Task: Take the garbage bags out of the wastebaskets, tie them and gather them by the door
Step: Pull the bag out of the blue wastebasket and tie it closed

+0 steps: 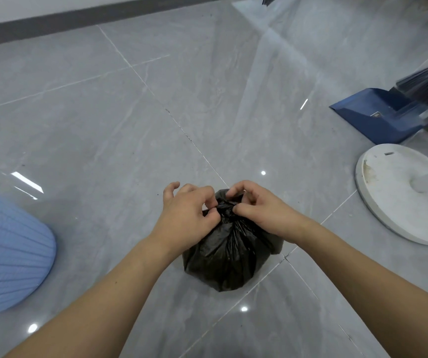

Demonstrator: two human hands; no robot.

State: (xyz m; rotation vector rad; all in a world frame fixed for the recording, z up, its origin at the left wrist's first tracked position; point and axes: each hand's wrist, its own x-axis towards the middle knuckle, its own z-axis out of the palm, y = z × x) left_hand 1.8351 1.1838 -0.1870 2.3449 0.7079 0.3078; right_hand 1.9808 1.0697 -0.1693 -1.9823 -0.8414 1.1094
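Grey polished floor tiles point(104, 120) carry a small black garbage bag point(227, 257), which sits between the person's forearms, out of the blue wastebasket point(9, 257) standing well apart at the left. A white fan base point(401, 197) and a blue dustpan point(378, 117) with broom point(424, 83) lie at the right. No door is in view.

Left hand point(187, 218) and right hand point(262, 210) both have their grip pinched on the bunched neck of the bag, knuckles nearly touching.

Judgement: the knot is being formed or tightened. To do it well, keep the neck gathered, draw the two ends apart evenly, and seat the knot low against the contents. Thin film may tear if jerked.
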